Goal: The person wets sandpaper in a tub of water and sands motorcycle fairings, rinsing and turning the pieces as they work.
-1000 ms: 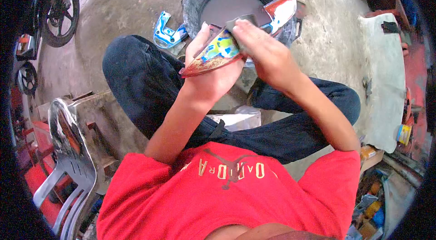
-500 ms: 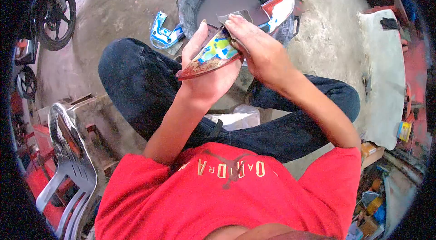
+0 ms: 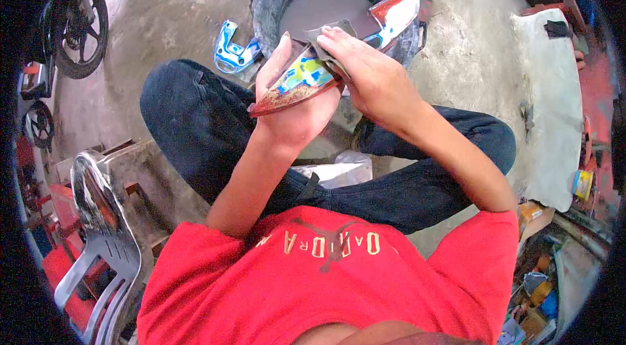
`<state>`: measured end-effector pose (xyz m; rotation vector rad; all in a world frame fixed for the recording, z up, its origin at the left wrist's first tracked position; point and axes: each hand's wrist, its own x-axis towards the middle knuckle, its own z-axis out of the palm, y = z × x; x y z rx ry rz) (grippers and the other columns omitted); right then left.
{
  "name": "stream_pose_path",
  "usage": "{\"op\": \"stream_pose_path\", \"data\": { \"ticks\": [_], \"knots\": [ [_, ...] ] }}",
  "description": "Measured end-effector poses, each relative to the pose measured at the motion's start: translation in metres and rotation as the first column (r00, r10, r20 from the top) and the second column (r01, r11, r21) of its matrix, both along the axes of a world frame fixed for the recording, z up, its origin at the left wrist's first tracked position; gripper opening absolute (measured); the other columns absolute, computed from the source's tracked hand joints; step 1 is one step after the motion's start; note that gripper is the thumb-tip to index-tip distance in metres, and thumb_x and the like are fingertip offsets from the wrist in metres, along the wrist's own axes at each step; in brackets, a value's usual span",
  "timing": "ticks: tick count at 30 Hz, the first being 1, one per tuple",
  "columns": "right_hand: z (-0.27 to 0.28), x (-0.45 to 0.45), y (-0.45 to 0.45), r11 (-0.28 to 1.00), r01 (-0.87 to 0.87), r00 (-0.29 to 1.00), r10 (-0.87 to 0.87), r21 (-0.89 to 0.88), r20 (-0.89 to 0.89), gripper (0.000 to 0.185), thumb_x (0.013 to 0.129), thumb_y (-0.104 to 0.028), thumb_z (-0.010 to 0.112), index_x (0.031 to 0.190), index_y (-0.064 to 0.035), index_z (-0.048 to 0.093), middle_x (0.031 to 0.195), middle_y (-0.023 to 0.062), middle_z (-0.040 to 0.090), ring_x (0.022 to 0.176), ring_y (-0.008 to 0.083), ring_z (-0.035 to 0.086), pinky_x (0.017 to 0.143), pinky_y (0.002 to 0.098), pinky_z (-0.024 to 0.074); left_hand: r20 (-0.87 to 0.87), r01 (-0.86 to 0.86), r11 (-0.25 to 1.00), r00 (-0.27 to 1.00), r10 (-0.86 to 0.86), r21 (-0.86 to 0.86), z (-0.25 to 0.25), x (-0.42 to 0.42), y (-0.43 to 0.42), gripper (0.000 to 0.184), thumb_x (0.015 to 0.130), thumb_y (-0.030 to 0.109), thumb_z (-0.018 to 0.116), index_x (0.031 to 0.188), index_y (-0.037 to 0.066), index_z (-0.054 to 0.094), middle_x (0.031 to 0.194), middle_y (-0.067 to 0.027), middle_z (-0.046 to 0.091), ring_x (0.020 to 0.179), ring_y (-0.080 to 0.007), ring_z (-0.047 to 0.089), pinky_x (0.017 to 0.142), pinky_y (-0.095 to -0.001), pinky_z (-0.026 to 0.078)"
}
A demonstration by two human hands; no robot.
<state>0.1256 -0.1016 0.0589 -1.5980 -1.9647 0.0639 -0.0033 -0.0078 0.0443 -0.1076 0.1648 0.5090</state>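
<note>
A long curved panel [image 3: 306,74], patterned blue, white and yellow-green with a worn red edge, lies across my left hand [image 3: 293,117]. My left palm supports it from below, with the thumb up along its far side. My right hand [image 3: 372,74] presses a dark grey sheet [image 3: 339,27] onto the panel's upper surface, its fingers wrapped over the sheet. The panel's far end, red and white [image 3: 396,15], reaches over the right side of a black tub [image 3: 266,15] of murky grey water. Part of the panel's middle is hidden under my right hand.
Left of the tub, a blue and white part [image 3: 233,50] lies on the concrete floor. A plastic chair [image 3: 111,240] stands at the lower left, a wheel [image 3: 81,32] at the upper left. At the right are a pale sheet [image 3: 551,117] and a yellow can [image 3: 582,184].
Both hands and the panel have shifted slightly left in view, and so has the tub. The grey sheet has moved a little along the panel and shows more beyond my right fingertips.
</note>
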Motion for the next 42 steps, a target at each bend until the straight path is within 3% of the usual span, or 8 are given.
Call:
{"op": "stream_pose_path", "data": {
  "ticks": [15,20,23,26,30,34,38,42],
  "knots": [
    [-0.009,0.012,0.005,0.999,0.038,0.994,-0.042,0.034,0.103,0.046,0.088,-0.013,0.054,0.131,0.0052,0.052,0.131,0.0252,0.059,0.123,0.0361,0.058,0.104,0.0429,0.0473,0.031,0.012,1.000,0.999,-0.013,0.020,-0.007,-0.004,0.000,0.059,0.103,0.045,0.038,0.130,-0.006,0.053,0.133,-0.0204,0.058,0.127,-0.0328,0.053,0.116,-0.0472,0.033],
    [0.017,-0.014,-0.007,0.989,-0.140,0.988,0.137,0.040,0.071,0.048,0.089,-0.013,0.052,0.133,0.0039,0.051,0.134,0.0239,0.058,0.125,0.0355,0.057,0.107,0.0433,0.0446,-0.113,0.097,0.989,0.990,-0.084,0.112,0.008,-0.005,-0.003,0.059,0.104,0.045,0.037,0.130,-0.005,0.053,0.132,-0.0202,0.059,0.128,-0.0302,0.053,0.115,-0.0463,0.033],
    [-0.001,0.005,0.004,0.997,0.071,0.995,-0.068,-0.034,0.077,0.055,0.081,-0.003,0.057,0.135,0.0022,0.052,0.137,0.0219,0.056,0.130,0.0339,0.054,0.110,0.0432,0.0427,-0.108,0.043,0.998,0.993,-0.038,0.045,-0.002,-0.005,-0.002,0.057,0.104,0.044,0.037,0.131,-0.004,0.053,0.132,-0.0196,0.059,0.127,-0.0301,0.053,0.114,-0.0460,0.035],
    [0.026,-0.035,-0.010,0.991,-0.130,0.990,0.127,0.044,0.059,0.052,0.082,-0.003,0.057,0.133,0.0038,0.053,0.136,0.0252,0.055,0.129,0.0348,0.055,0.108,0.0422,0.0449,-0.172,0.060,0.995,0.984,-0.046,0.079,0.012,-0.004,-0.006,0.053,0.105,0.042,0.037,0.132,-0.001,0.052,0.132,-0.0177,0.059,0.125,-0.0289,0.055,0.113,-0.0446,0.037],
    [0.005,0.008,0.008,0.998,0.057,0.996,-0.057,0.004,0.065,0.052,0.082,-0.004,0.057,0.133,0.0045,0.053,0.132,0.0241,0.059,0.124,0.0350,0.059,0.106,0.0421,0.0470,-0.010,0.082,0.995,0.997,-0.082,0.050,-0.005,-0.010,0.000,0.054,0.105,0.043,0.037,0.134,-0.002,0.050,0.134,-0.0170,0.058,0.121,-0.0292,0.057,0.111,-0.0455,0.039],
    [0.021,-0.041,-0.016,0.981,-0.137,0.989,0.127,0.139,0.079,0.048,0.083,-0.003,0.056,0.131,0.0042,0.054,0.132,0.0253,0.059,0.124,0.0358,0.058,0.105,0.0418,0.0473,-0.170,0.165,0.983,0.974,-0.151,0.077,0.015,-0.012,0.003,0.051,0.105,0.043,0.038,0.133,0.001,0.051,0.130,-0.0162,0.060,0.121,-0.0287,0.057,0.110,-0.0461,0.040],
    [-0.002,0.008,0.000,0.995,0.102,0.987,-0.102,0.010,0.124,0.050,0.082,-0.003,0.057,0.132,0.0062,0.054,0.133,0.0253,0.058,0.124,0.0348,0.059,0.106,0.0426,0.0467,-0.225,0.068,0.979,0.974,-0.023,0.194,-0.010,-0.009,0.004,0.056,0.106,0.043,0.036,0.135,-0.003,0.048,0.138,-0.0187,0.055,0.124,-0.0307,0.056,0.112,-0.0474,0.039],
    [0.021,-0.028,-0.017,0.978,-0.181,0.970,0.160,0.101,0.185,0.053,0.085,-0.012,0.055,0.134,0.0068,0.050,0.136,0.0257,0.056,0.126,0.0365,0.056,0.107,0.0430,0.0460,-0.150,0.125,0.981,0.983,-0.102,0.150,-0.006,-0.010,0.010,0.060,0.105,0.041,0.035,0.145,-0.004,0.039,0.152,-0.0200,0.041,0.142,-0.0332,0.038,0.119,-0.0467,0.028]
  ]
}}
